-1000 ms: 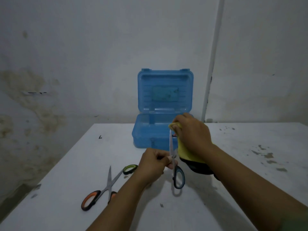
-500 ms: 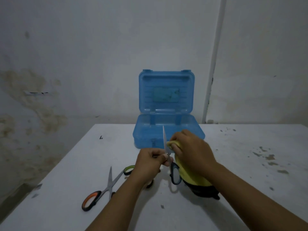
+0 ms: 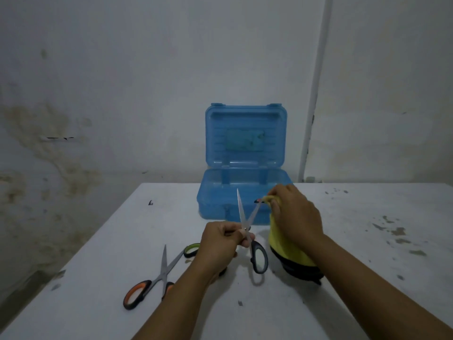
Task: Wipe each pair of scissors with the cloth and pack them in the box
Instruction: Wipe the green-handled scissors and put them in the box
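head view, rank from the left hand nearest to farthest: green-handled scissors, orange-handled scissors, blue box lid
Measured from the left hand:
1. green-handled scissors, handle loop just left of the hand
2. orange-handled scissors, lower left, near the table's front edge
3. blue box lid, upright at the back by the wall

Opened grey-handled scissors are held by the left hand; one blade tip is pinched in the yellow cloth by the right hand.
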